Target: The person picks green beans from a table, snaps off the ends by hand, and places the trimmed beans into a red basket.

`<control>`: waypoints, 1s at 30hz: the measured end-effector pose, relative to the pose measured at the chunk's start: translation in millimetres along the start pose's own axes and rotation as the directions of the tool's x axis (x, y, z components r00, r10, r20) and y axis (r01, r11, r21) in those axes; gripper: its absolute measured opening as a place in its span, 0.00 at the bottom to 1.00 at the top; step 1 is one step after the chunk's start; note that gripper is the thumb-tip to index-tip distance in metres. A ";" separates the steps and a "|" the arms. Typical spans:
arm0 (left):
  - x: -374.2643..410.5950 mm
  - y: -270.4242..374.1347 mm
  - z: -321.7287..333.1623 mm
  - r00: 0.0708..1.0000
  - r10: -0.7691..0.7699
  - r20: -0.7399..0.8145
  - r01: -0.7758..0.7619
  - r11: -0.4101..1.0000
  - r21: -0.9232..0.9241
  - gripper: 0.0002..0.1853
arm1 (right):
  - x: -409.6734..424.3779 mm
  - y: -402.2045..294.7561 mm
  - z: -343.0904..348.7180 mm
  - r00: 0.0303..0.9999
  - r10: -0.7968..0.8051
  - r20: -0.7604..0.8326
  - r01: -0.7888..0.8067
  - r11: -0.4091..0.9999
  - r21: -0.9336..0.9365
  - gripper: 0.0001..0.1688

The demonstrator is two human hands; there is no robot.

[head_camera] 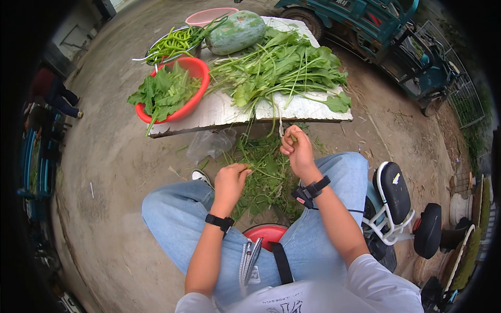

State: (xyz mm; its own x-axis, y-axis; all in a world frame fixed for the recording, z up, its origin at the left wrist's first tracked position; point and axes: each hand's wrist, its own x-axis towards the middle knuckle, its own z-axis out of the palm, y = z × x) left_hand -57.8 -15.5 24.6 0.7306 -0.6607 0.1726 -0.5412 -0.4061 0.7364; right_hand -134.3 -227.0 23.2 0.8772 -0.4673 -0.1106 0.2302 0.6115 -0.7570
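My left hand hangs above the litter of greens between my knees, thumb and fingers pinched at a small yellow-green bit of stem. Higher and to the right, just off the table's near edge, my right hand has its fingers curled around a short green piece of stem, mostly hidden by them. A large pile of leafy green stalks covers much of the white-topped table, some stems drooping over its edge. At the table's left corner, a red plastic basin holds leaves and cut stems.
A wax gourd, a metal bowl of green peppers and a pink basin stand behind. Trimmings and a clear plastic bag lie below. A cargo tricycle is beyond; a vehicle seat is at right, a person at far left.
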 end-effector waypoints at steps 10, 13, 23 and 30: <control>5.5 3.1 -1.8 0.992 0.095 -0.087 -0.097 0.995 -0.016 0.07 | -18.9 12.5 28.2 0.936 0.276 0.220 -0.286 0.958 0.014 0.02; 5.6 5.9 -2.7 0.986 0.140 -0.085 -0.138 0.990 0.030 0.07 | -16.2 28.3 20.4 0.930 0.298 0.213 -0.295 0.954 -0.049 0.05; 4.5 4.9 -3.1 0.986 0.145 -0.083 -0.146 0.989 -0.009 0.06 | -23.1 50.1 30.0 0.961 0.040 0.275 0.157 0.738 -0.656 0.10; 4.1 11.3 -3.4 0.990 0.021 -0.139 -0.058 0.962 -0.265 0.06 | -22.6 43.8 34.2 0.931 0.306 0.198 -0.265 0.941 -0.210 0.06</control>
State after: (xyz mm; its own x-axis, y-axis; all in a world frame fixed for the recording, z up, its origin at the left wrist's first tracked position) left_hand -59.5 -20.6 35.9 0.7698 -0.5746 0.2778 -0.4527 -0.1848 0.8723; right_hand -129.6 -167.8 14.6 0.9706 -0.1218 -0.2077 -0.1042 0.5651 -0.8184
